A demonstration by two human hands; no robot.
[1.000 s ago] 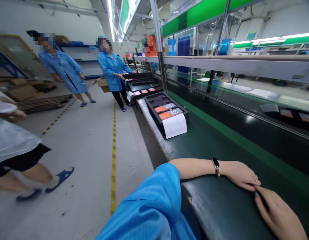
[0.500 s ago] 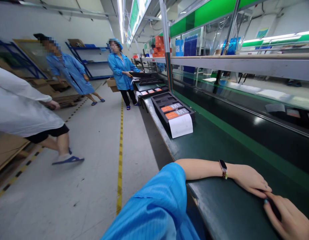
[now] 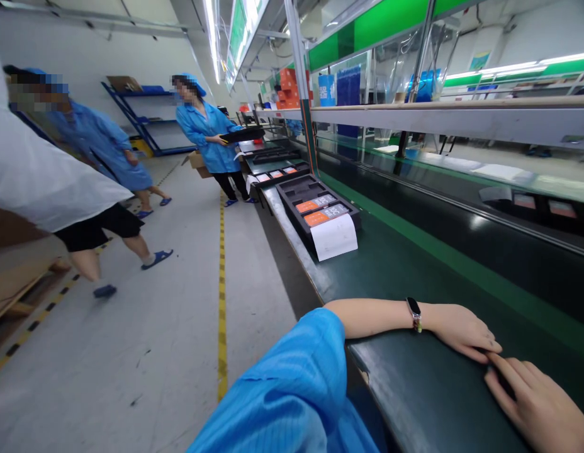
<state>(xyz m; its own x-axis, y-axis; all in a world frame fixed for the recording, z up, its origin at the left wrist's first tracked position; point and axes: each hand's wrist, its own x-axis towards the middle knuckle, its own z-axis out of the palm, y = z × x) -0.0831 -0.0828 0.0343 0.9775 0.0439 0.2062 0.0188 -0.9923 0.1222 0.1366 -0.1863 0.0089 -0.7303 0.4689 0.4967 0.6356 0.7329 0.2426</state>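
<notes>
My left hand (image 3: 464,330), with a dark smart band (image 3: 413,307) and a beaded bracelet at its wrist, lies over the dark green work surface (image 3: 415,390). Its fingers stretch toward my right hand (image 3: 540,402), and the fingertips of both meet. The right hand is loosely curved, thumb and index finger apart around a dark gap. I see no object held by either; the left fingertips are partly hidden. Farther up the surface lies a black tray (image 3: 296,204) with orange-and-grey boxes (image 3: 326,214). A white sheet (image 3: 335,238) hangs over its near end.
More black trays (image 3: 277,154) line the surface, where a co-worker in a blue coat (image 3: 204,135) holds a dark tray (image 3: 243,134). Two other people walk in the aisle at left, one in a white coat (image 3: 51,170). A metal post (image 3: 301,82) and a shelf (image 3: 462,119) border the line.
The view has turned slightly right. The people at left have changed position in the aisle. The co-worker's dark tray is now held off the bench, nearer the body. My hands stay together.
</notes>
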